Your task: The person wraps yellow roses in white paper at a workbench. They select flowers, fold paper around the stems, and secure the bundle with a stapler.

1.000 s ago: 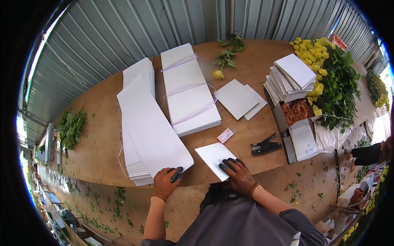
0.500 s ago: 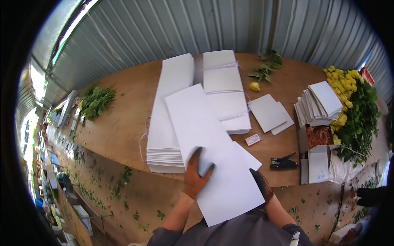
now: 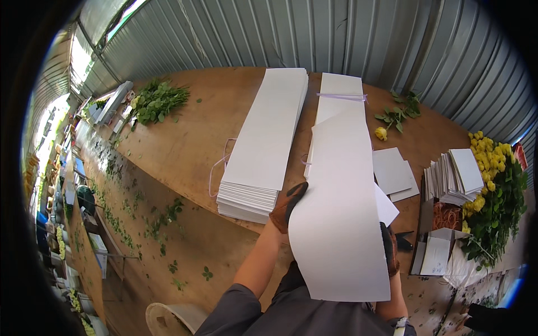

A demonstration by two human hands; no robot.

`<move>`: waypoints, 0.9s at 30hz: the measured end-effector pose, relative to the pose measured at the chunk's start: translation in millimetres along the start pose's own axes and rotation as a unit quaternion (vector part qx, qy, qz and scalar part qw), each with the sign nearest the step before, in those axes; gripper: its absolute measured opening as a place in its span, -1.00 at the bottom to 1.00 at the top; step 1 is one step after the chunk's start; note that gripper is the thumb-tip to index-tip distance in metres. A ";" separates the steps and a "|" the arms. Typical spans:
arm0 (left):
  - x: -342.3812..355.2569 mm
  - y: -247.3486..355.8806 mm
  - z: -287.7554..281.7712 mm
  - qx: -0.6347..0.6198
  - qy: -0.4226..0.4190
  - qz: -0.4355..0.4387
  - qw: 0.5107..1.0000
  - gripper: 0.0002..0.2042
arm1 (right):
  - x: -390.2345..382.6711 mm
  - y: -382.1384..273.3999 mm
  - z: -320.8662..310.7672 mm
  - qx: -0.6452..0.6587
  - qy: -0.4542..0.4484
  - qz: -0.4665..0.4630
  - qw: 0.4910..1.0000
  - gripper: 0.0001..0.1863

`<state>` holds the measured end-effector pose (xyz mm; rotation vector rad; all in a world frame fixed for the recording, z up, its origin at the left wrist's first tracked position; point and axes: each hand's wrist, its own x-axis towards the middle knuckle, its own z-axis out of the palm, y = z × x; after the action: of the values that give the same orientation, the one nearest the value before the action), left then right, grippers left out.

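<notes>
A long white cardboard sheet [image 3: 342,224] stands in front of me, slightly bowed near its lower left. My left hand [image 3: 288,207], in an orange-brown and black glove, grips its left edge, fingers partly behind it. At the right edge is my gloved right hand [image 3: 390,246], closed on the sheet and mostly hidden by it. A smaller white card [image 3: 386,206] sticks out from behind the sheet, above the right hand; I cannot tell how it is held. Left of the sheet lies a tall stack of long white cardboard sheets [image 3: 266,131].
Behind the held sheet lies a tied cardboard bundle [image 3: 342,85]. To the right are square cards [image 3: 389,168], a partly hidden black stapler [image 3: 403,242], a box of cards and rubber bands [image 3: 446,215], and yellow roses [image 3: 490,154]. Cut greenery [image 3: 159,101] lies far left.
The long sheet has swung from leaning left to nearly upright. My left hand has gone from its face to its left edge. The view has shifted, so the table appears farther right.
</notes>
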<state>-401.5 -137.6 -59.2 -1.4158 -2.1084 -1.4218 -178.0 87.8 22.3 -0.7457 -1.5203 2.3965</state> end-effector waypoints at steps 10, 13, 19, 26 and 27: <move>13.7 -15.8 40.0 -0.420 -0.040 -0.347 0.838 -0.35 | 46.7 -9.1 -54.4 -0.228 0.226 -0.230 0.919 -0.61; 15.5 0.3 47.5 -0.386 -0.063 -0.370 0.843 -0.36 | 76.7 -3.0 -24.6 -0.492 0.076 -0.399 0.770 -0.47; -4.4 -31.2 60.4 -0.382 0.021 -0.519 0.764 -0.51 | 97.1 74.7 30.1 -0.731 0.000 -0.280 0.622 -0.43; -3.9 -45.1 78.7 -0.081 -0.002 -0.397 0.914 -0.48 | 82.4 86.5 65.5 -0.718 -0.009 -0.288 0.633 -0.47; 3.0 -40.0 83.1 -0.079 -0.005 -0.402 0.912 -0.45 | 81.5 83.4 62.4 -0.711 0.005 -0.288 0.642 -0.47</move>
<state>-410.1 -71.1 -122.5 -0.5606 -2.7925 -1.8666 -271.9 36.5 -55.4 -0.2675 -2.8598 0.3611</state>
